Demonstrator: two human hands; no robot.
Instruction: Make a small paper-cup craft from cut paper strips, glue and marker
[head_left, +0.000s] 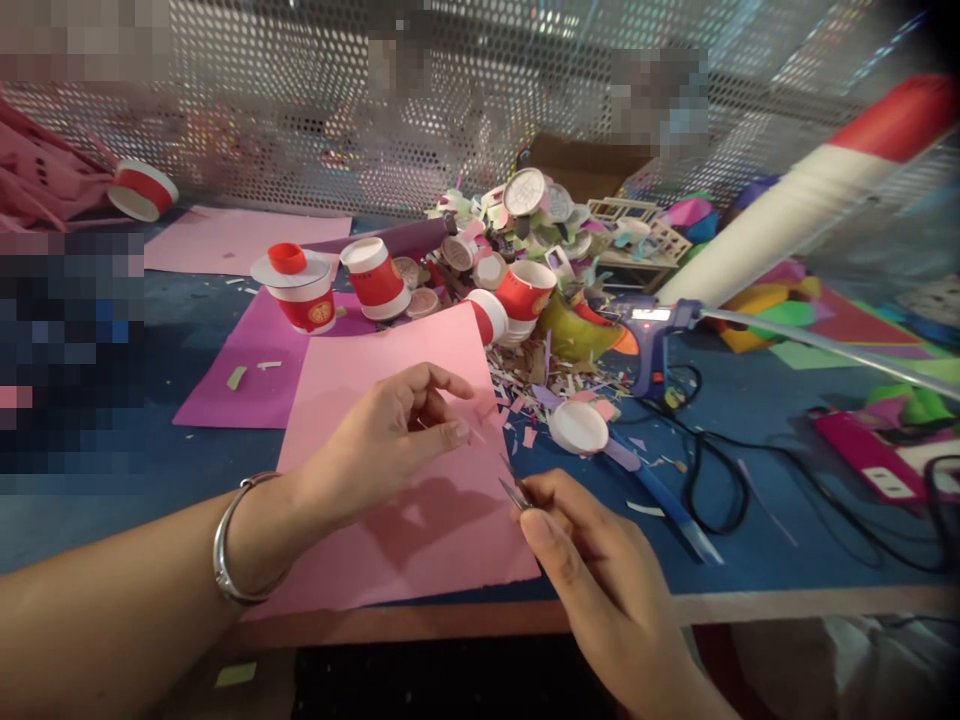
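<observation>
Small scissors [514, 493] are gripped in the right hand [600, 565], at four o'clock from the middle of a pink sheet [442, 505]. The left hand [382, 435] is held over that sheet, its fingers curled; whether the pink scrap [486, 408] by its fingertips is pinched cannot be told. At eleven o'clock a red-and-white cup [301, 308] is seen, and at two a glue gun [654, 345].
</observation>
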